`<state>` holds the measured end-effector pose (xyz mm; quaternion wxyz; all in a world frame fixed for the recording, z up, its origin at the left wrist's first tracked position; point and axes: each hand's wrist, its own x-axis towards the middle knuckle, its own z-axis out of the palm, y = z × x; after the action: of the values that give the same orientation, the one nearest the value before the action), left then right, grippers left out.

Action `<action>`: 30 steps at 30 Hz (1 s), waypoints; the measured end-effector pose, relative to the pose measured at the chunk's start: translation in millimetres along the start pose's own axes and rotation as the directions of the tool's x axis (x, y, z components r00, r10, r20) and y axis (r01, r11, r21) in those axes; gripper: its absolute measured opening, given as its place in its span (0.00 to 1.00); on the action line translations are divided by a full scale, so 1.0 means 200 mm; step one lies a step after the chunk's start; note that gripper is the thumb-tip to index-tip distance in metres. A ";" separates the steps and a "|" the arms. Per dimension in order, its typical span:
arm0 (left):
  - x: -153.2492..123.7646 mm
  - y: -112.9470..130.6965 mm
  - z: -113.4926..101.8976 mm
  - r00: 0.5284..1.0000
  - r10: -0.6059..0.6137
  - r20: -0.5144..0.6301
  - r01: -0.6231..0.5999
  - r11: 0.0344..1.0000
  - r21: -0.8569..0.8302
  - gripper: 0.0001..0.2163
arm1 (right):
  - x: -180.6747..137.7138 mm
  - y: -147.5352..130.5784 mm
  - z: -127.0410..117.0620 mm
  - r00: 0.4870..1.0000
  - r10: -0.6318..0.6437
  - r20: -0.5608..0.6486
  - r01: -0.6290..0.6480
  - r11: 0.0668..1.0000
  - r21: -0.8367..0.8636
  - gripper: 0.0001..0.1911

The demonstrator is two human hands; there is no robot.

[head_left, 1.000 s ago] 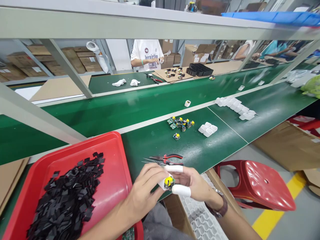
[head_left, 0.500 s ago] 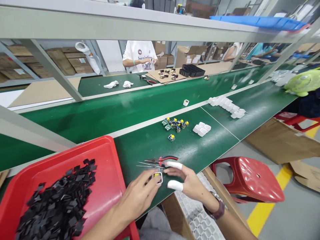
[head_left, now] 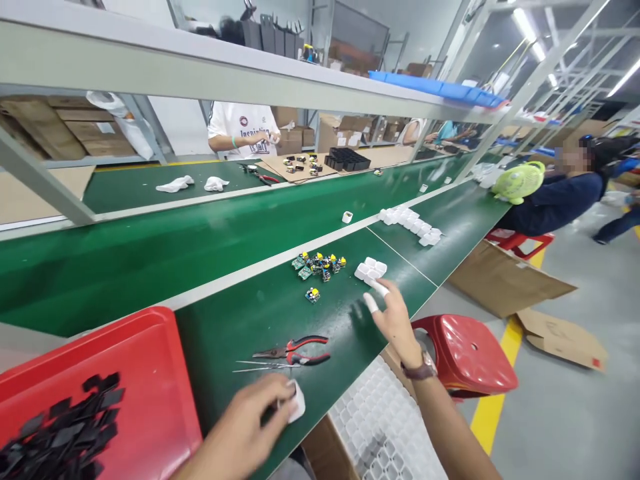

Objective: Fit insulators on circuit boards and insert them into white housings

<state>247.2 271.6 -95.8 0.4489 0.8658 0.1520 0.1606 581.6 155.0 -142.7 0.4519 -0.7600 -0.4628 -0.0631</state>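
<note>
My left hand (head_left: 250, 420) pinches a small white plastic housing (head_left: 296, 402) against the green bench near its front edge. My right hand (head_left: 393, 313) is stretched out to the right, fingers apart, with white finger cots on thumb and forefinger; its fingertips are right beside a cluster of white housings (head_left: 371, 269). A pile of small circuit boards with yellow parts (head_left: 320, 263) lies just left of that cluster, and one single board (head_left: 313, 295) sits closer to me.
Red-handled pliers (head_left: 295, 348) and tweezers (head_left: 260, 365) lie by my left hand. A red tray of black pieces (head_left: 150, 400) is at left. A box of white housings (head_left: 385, 427) and a red stool (head_left: 465, 353) stand below the bench. Other people work across and along the line.
My right hand let go of the housing and reached out right toward the white housings. My left hand kept the housing, down on the bench. The view swung right.
</note>
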 end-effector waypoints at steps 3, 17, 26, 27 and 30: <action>0.12 0.01 -0.14 0.940 -0.340 -0.023 0.272 0.791 -0.548 0.13 | 0.10 0.14 -0.01 1.000 0.004 -0.024 -0.006 0.995 -0.096 0.19; 0.57 -0.39 -0.96 0.745 -0.330 -0.579 0.446 0.893 0.064 0.27 | -0.09 -0.12 0.13 0.946 -0.235 0.223 0.211 0.969 0.128 0.11; 0.43 -0.33 -0.20 0.991 0.106 0.082 -0.128 0.934 0.332 0.26 | 0.08 -0.44 0.39 0.809 -0.383 0.447 0.280 0.918 0.280 0.15; 0.43 -0.35 -0.18 0.987 0.142 0.079 -0.161 0.922 0.352 0.20 | 0.12 -0.42 0.40 0.830 -0.345 0.439 0.274 0.937 0.218 0.16; 0.47 -0.44 -0.23 0.978 0.203 0.037 -0.200 0.891 0.408 0.09 | 0.20 -0.36 0.45 0.909 -0.225 0.351 0.241 0.971 0.000 0.15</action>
<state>302.9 390.9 -130.0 0.2379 0.9511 0.0931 0.1738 520.1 260.0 -128.9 0.3354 -0.7081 -0.6214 0.0090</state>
